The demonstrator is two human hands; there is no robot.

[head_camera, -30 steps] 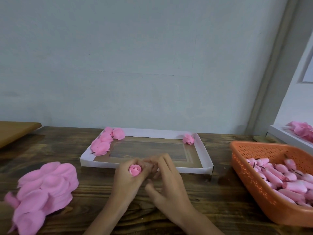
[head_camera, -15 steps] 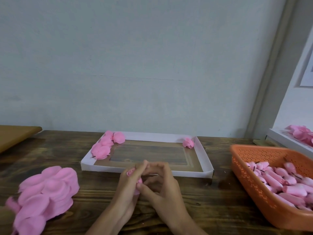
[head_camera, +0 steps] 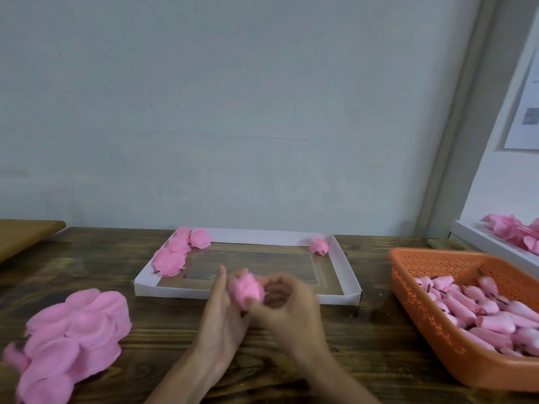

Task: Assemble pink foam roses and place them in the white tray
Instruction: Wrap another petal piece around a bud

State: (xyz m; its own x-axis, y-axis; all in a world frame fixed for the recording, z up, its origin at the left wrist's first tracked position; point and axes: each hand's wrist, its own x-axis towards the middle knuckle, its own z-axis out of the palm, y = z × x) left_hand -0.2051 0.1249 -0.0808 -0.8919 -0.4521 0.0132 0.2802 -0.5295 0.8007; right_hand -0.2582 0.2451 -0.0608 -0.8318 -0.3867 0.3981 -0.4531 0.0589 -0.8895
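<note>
Both hands hold one pink foam rose [head_camera: 246, 288] just in front of the white tray [head_camera: 341, 258]. My left hand [head_camera: 221, 313] supports the rose from the left with its fingers stretched upward. My right hand [head_camera: 287, 307] curls its fingers round the rose's right side. In the tray, several finished roses [head_camera: 175, 253] lie in the far left corner and a single rose [head_camera: 318, 245] lies in the far right corner.
A pile of loose pink petals [head_camera: 70, 333] lies on the wooden table at the left. An orange basket [head_camera: 420, 313] full of pink rose buds stands at the right. Behind it a white shelf [head_camera: 484, 243] carries more pink pieces. A brown board [head_camera: 23, 234] sits far left.
The rose, mostly hidden between the hands half a second ago, now shows as a fuller bloom. Both hands have shifted slightly right and up toward the tray's front wall.
</note>
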